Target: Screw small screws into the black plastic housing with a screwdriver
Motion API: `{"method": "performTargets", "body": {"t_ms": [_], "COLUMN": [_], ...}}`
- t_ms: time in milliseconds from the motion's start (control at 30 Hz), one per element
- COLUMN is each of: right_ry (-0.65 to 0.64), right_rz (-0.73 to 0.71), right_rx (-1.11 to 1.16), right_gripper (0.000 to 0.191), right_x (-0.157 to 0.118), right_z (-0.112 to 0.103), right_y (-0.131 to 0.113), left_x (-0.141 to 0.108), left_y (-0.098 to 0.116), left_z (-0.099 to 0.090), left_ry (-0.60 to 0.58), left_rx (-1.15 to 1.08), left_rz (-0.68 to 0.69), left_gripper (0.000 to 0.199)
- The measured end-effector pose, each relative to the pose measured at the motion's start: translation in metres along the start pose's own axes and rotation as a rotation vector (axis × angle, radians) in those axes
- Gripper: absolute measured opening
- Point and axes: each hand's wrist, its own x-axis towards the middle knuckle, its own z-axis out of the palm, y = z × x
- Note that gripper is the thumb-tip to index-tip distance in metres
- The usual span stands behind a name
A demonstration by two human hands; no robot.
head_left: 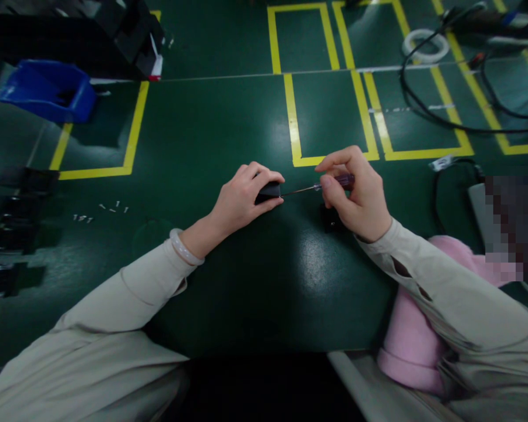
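Note:
My left hand (249, 196) is closed around a small black block-shaped part (269, 191), thumb on the near side and fingers on the far side. In my right hand (358, 193) is a screwdriver (344, 181) with a dark purplish handle, its fingers closed on the handle. The thin metal shaft points left, and its tip meets the right end of the black part. Whether a screw sits at the tip is too small to tell. A second small black piece (331, 219) lies on the green table just below my right hand, partly hidden by it.
Several small screws (83, 218) lie scattered at the left. Black parts (13, 228) line the left edge. A blue bin (48, 88) stands at the back left. A tape roll (425, 46) and black cables (422, 105) lie at the right, near a pink cloth-like item (416, 346).

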Motion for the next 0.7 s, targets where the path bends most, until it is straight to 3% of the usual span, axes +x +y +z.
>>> {"method": "performTargets", "body": {"t_ms": [700], "right_ry": [-0.04], "right_rz": [-0.005], "right_rx": [-0.005], "right_gripper": [0.015], "right_x": [0.0006], "right_z": [-0.001], "right_y": [-0.0034], "left_x": [0.0], "left_y": [-0.0002], "left_z": [-0.0001], "left_ry": [0.002], "left_rx": [0.009], "left_rz": [0.001], "left_gripper": [0.033]}}
